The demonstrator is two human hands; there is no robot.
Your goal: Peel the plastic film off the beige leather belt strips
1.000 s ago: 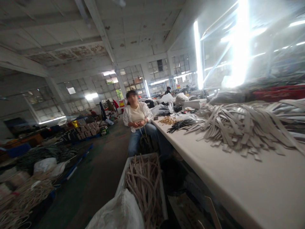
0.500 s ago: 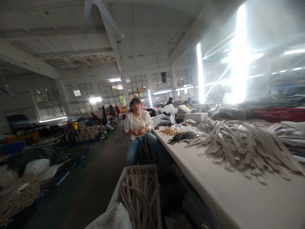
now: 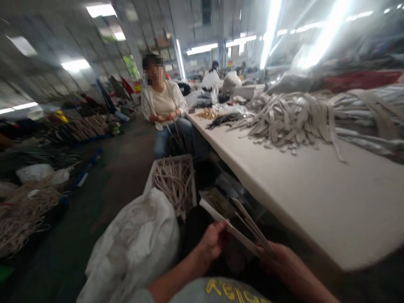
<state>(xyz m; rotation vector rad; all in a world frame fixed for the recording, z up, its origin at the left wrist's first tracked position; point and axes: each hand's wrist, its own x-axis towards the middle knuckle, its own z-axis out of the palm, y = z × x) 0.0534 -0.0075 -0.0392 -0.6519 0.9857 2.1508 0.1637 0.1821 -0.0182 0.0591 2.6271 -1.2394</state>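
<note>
Low in the view, my left hand (image 3: 214, 240) pinches a pale flat strap (image 3: 240, 236) partway along its length. The strap runs slantwise across to my right hand (image 3: 271, 256), whose fingers close around its lower end. That same hand also grips several thin straps (image 3: 251, 221) that stick out up and to the left. Both hands are above my lap, left of the table edge. The picture is somewhat blurred, so the exact fingertip contact is hard to make out.
A long pale table (image 3: 284, 189) on the right bears a heap of grey straps (image 3: 290, 118) and small gold pieces (image 3: 206, 113). A white sack (image 3: 135, 244) stands at my left, before a crate of straps (image 3: 192, 189). Beyond sits a co-worker (image 3: 166, 105).
The view has tilted down, bringing my hands, the held straps and more of the white sack into sight. The co-worker still sits with both hands together.
</note>
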